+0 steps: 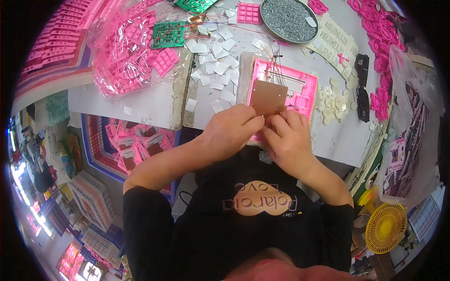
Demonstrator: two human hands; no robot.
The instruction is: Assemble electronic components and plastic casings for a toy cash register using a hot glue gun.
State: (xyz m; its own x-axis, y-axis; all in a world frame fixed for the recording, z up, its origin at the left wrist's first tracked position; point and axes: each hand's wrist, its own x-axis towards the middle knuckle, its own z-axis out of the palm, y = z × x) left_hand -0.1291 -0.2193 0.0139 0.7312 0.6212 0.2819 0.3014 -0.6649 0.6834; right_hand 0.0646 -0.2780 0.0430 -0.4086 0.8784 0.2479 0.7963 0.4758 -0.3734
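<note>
while the desk (337,146) spreads beneath the work, a clear bag (108,79) of pink keypads (164,62) lies on its left, and a pink casing (307,91) sits at its near edge. over that casing, the left hand (229,129) pinches the near edge of a brown board (269,97) and the right hand (291,140) curls at the same edge, its grip partly hidden (thin wires (272,70) show beyond the board), with white squares (221,68) scattered leftward and cream discs (330,101) rightward.

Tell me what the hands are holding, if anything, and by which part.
The brown board, by its near edge: the left hand at the left corner. The right hand is at that edge too, its grip hidden.
</note>
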